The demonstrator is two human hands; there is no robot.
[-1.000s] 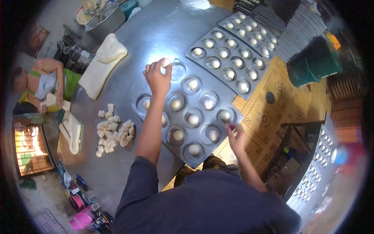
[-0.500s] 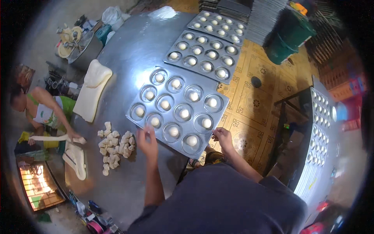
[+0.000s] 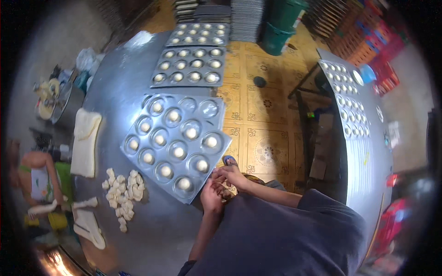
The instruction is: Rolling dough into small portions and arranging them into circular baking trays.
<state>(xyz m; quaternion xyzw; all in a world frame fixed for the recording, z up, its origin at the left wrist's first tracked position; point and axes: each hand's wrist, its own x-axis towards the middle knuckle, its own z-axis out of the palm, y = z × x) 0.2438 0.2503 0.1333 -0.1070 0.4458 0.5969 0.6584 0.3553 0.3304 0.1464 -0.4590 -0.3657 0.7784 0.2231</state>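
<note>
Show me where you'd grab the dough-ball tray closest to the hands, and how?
The tray is probably best held by its right-hand rim, coming from the right, over the floor, and gripping from underneath: that edge juts past the table, leaving room below. Support the opposite edge too, and keep it level, because the dough balls sit in round cups.

Grey metal tray [image 3: 176,135] — askew, set with twelve pale dough balls [image 3: 179,152].

Patterned yellow floor [image 3: 267,110], grey table [image 3: 378,147] at right, apparently a dim wall [image 3: 416,92] beyond.
</note>
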